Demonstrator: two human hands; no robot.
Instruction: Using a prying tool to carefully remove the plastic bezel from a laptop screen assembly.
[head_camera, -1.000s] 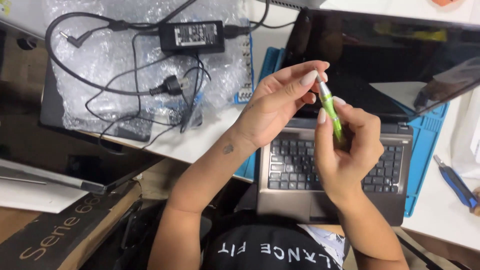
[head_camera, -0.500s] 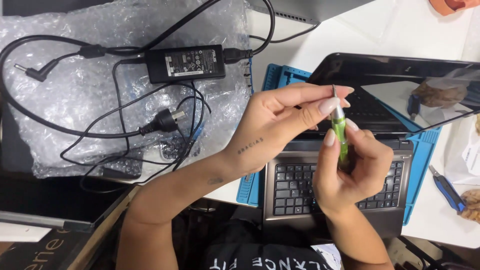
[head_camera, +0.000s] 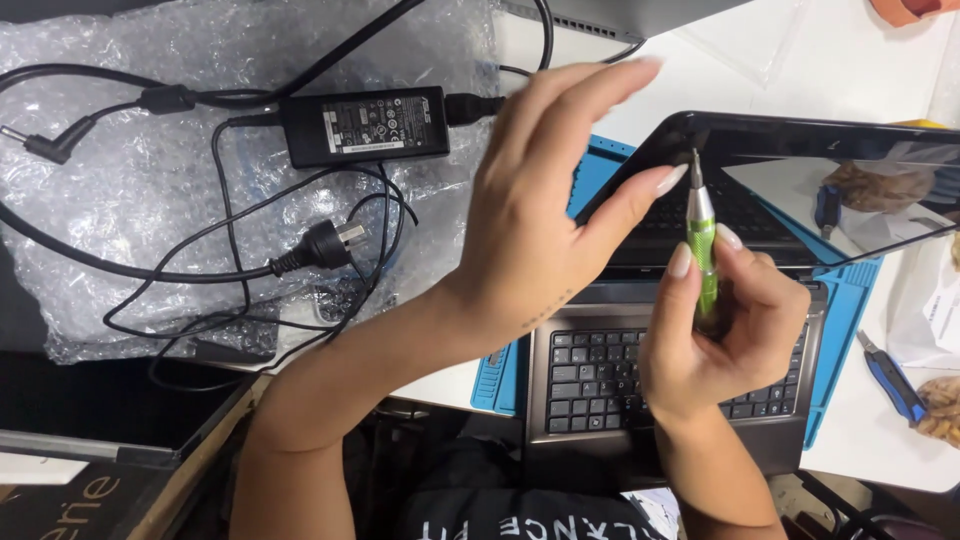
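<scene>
Right hand: the right hand (head_camera: 722, 335) is closed round a slim green-handled precision screwdriver with a silver tip (head_camera: 703, 240), held upright, tip at twelve o'clock.
Left hand: the left hand (head_camera: 545, 215) is open, fingers spread, gripping nothing, just at nine o'clock of the screwdriver tip.
Below: an open dark laptop with a grey keyboard deck (head_camera: 610, 385) lies on a blue work mat (head_camera: 500, 365), under both hands.
At ten o'clock: a black power adapter brick with coiled cable (head_camera: 365, 125) rests on clear bubble wrap (head_camera: 130, 190).
Risk: my read, a loose grip could drop the screwdriver onto the glossy screen and scratch it.
Change: half a second ago the left fingers pinched the tip; now they're off it and splayed.
</scene>
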